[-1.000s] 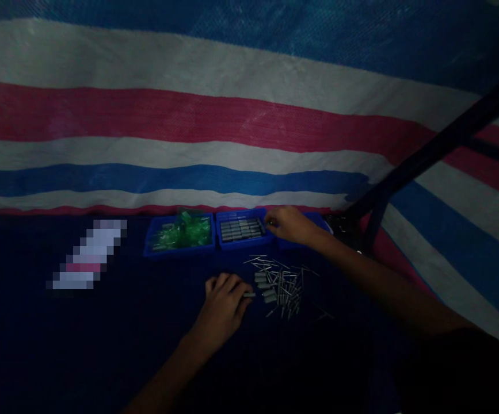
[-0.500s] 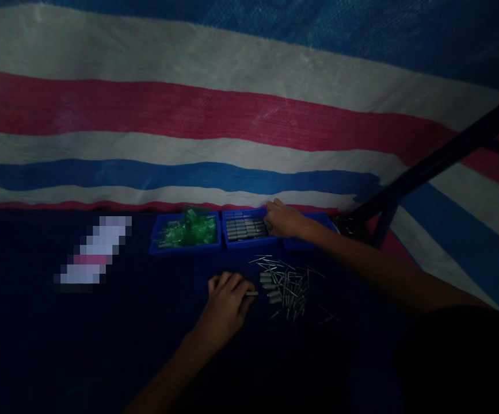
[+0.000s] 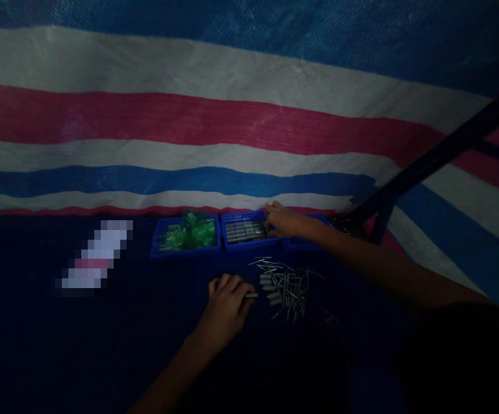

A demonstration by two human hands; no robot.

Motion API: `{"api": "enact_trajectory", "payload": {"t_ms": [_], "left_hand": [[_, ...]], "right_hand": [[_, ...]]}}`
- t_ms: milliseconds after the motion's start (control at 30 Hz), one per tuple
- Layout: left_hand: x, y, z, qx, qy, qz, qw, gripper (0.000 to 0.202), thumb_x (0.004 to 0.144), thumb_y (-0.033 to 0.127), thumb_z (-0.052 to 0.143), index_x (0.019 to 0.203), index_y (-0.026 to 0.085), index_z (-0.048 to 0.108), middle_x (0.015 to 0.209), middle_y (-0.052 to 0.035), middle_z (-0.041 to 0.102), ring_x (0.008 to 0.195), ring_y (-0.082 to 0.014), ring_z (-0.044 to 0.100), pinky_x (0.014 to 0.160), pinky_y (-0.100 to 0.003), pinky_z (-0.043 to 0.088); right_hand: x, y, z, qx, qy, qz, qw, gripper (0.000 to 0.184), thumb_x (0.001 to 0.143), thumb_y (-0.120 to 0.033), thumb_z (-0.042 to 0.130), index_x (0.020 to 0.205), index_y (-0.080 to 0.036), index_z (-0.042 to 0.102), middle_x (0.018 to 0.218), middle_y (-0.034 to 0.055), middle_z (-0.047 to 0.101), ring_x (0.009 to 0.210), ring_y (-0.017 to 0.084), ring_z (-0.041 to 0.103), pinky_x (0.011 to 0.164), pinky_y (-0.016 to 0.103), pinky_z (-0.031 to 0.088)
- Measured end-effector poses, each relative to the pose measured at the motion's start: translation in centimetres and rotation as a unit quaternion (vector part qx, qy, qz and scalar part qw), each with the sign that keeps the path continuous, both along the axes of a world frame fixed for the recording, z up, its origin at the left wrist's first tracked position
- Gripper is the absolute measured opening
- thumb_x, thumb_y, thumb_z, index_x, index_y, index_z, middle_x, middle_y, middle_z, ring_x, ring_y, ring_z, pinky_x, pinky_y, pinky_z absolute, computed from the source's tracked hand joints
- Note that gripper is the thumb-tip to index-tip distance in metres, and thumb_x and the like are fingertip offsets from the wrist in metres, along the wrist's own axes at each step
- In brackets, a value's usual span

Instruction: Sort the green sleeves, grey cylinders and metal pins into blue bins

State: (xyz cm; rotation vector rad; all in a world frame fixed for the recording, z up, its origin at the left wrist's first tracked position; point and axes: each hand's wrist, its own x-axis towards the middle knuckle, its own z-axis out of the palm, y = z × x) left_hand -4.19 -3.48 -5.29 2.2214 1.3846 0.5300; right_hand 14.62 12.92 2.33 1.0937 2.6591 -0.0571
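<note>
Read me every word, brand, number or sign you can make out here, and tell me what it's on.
None can be read.
White patch at left: blurred into blocks, illegible.
Metal pieces: too small and dark to tell.
Blue trays, striped sheet: no lettering visible.

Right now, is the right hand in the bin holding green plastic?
No, the right hand is at the right end of the middle blue bin, beside the grey cylinders.

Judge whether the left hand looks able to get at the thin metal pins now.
Probably yes: the left hand is just left of the thin metal pins, with only a few grey cylinders between, though it holds a small piece.
</note>
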Motion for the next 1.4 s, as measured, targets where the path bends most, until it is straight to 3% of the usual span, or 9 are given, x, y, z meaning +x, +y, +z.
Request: {"api": "enact_trajectory", "payload": {"t_ms": [167,333,500,800,933,1200,1400], "left_hand": [[0.0,0.0,0.0,-0.003,0.001,-0.004,1.000,0.011,0.084,0.020,0.053,0.092,0.025,0.058,0.094,-0.0005,0.060,0.095,-0.0201,0.047,0.081,-0.038,0.028],[-0.1,0.0,0.2,-0.008,0.003,-0.005,1.000,0.012,0.083,0.019,0.053,0.093,0.025,0.058,0.095,-0.0004,0.060,0.096,-0.0203,0.047,0.081,-0.039,0.028],[-0.1,0.0,0.3,-0.013,-0.002,-0.004,1.000,0.012,0.083,0.019,0.054,0.092,0.024,0.058,0.094,-0.0009,0.060,0.095,-0.0201,0.047,0.082,-0.039,0.028],[0.0,0.1,0.1,-0.009,-0.002,-0.004,1.000,0.013,0.082,0.019,0.055,0.092,0.024,0.058,0.094,-0.0005,0.060,0.095,-0.0203,0.048,0.081,-0.039,0.028],[-0.1,0.1,0.3,-0.014,0.001,-0.001,1.000,0.012,0.082,0.018,0.054,0.092,0.025,0.058,0.094,0.0004,0.060,0.096,-0.0201,0.048,0.082,-0.039,0.028],[-0.1,0.0,0.2,-0.007,-0.002,-0.001,1.000,0.012,0.082,0.019,0.055,0.092,0.025,0.059,0.094,0.0000,0.060,0.094,-0.0197,0.048,0.081,-0.038,0.028],[-0.1,0.0,0.2,-0.009,0.003,-0.001,1.000,0.014,0.082,0.018,0.055,0.093,0.025,0.058,0.094,0.0007,0.059,0.095,-0.0198,0.048,0.081,-0.038,0.028]], "right_hand": [[-0.3,-0.8,-0.5,0.037,0.008,-0.040,0.999,0.013,0.071,-0.016,0.062,0.080,-0.018,0.071,0.099,0.0125,0.054,0.097,0.027,0.043,0.072,0.033,0.039],[-0.6,-0.2,-0.7,0.018,0.000,-0.049,0.999,0.008,0.069,-0.014,0.062,0.069,-0.014,0.070,0.094,0.0152,0.054,0.098,0.029,0.041,0.078,0.035,0.038],[-0.5,0.0,-0.4,-0.013,0.009,-0.059,0.998,0.013,0.069,-0.014,0.063,0.074,-0.021,0.072,0.095,0.0118,0.054,0.095,0.027,0.042,0.074,0.033,0.038],[-1.4,-0.4,-0.5,0.013,-0.014,-0.082,0.996,0.008,0.069,-0.016,0.063,0.067,-0.016,0.071,0.095,0.0141,0.056,0.096,0.028,0.042,0.074,0.035,0.040],[-1.0,-0.5,-0.6,0.023,-0.006,-0.085,0.996,0.008,0.070,-0.020,0.063,0.070,-0.020,0.071,0.097,0.0112,0.056,0.095,0.026,0.043,0.073,0.033,0.040],[-1.2,-1.9,-0.5,0.102,-0.011,-0.094,0.990,0.018,0.072,-0.014,0.057,0.083,-0.010,0.069,0.108,0.0184,0.050,0.106,0.032,0.037,0.072,0.035,0.039],[-0.7,-1.5,-1.0,0.083,0.017,-0.118,0.989,0.014,0.071,-0.022,0.063,0.081,-0.014,0.071,0.111,0.0167,0.046,0.106,0.032,0.037,0.076,0.037,0.039]]}}
